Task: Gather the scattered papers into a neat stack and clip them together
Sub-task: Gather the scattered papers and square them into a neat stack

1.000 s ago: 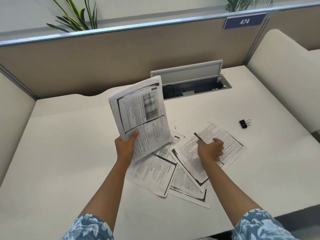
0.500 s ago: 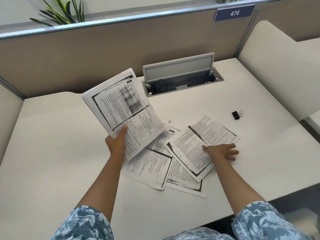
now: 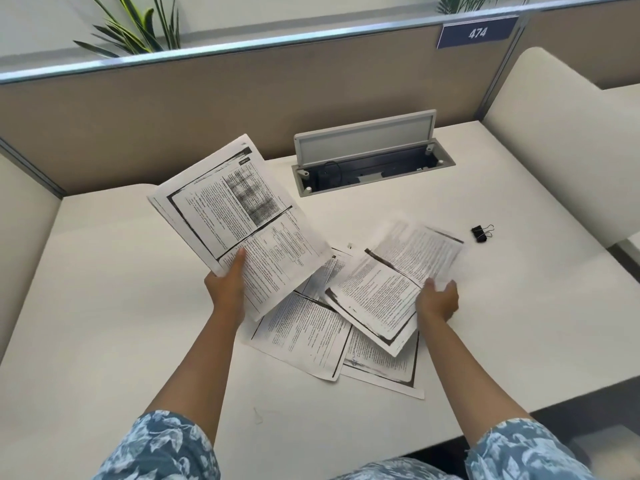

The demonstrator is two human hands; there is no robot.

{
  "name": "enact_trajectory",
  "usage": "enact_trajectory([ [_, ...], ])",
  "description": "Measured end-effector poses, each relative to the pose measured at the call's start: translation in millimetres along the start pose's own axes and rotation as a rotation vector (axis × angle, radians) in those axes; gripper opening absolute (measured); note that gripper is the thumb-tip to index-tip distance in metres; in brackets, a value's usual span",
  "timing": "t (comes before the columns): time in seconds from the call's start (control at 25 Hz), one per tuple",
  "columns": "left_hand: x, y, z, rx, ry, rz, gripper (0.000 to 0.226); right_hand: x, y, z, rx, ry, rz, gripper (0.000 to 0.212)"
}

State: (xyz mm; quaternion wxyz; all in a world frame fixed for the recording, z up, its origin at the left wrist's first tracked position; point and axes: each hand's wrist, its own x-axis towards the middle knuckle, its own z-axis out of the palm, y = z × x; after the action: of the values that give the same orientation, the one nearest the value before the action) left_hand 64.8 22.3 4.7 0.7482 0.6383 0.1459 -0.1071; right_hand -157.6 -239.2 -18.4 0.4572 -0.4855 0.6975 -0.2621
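Observation:
My left hand [image 3: 227,287] grips a small bundle of printed papers [image 3: 239,213] by its lower edge, raised and tilted above the white desk [image 3: 104,306]. My right hand [image 3: 437,299] pinches the near right edge of another printed sheet [image 3: 391,282], which is lifted off the desk and slightly blurred. Under and between the hands, a few more printed sheets [image 3: 304,334] lie overlapping and fanned out flat on the desk. A black binder clip [image 3: 480,233] lies on the desk to the right of the papers, apart from both hands.
An open cable hatch [image 3: 370,161] with a raised grey lid sits at the back of the desk. Beige partition walls [image 3: 207,109] close off the back and sides. The desk's front edge [image 3: 519,424] runs near my right sleeve.
My right hand went from pressing flat on the top sheet to gripping its edge and lifting it off the desk. The bundle in my left hand tilted leftward.

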Motion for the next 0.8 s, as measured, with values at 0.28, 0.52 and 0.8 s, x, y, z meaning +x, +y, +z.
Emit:
enact_trajectory([
  [0.28,-2,0,-12,-0.100,0.079,-0.117,0.064,-68,9,37,0.005,-0.327,-0.090,0.037],
  [0.52,-3,-3,-22,-0.100,0.100,-0.126,0.050,-108,21,69,-0.333,-0.300,-0.068,0.044],
  [0.8,0,-4,-35,-0.073,0.122,-0.122,0.062,-117,14,74,-0.650,-0.305,-0.076,0.052],
])
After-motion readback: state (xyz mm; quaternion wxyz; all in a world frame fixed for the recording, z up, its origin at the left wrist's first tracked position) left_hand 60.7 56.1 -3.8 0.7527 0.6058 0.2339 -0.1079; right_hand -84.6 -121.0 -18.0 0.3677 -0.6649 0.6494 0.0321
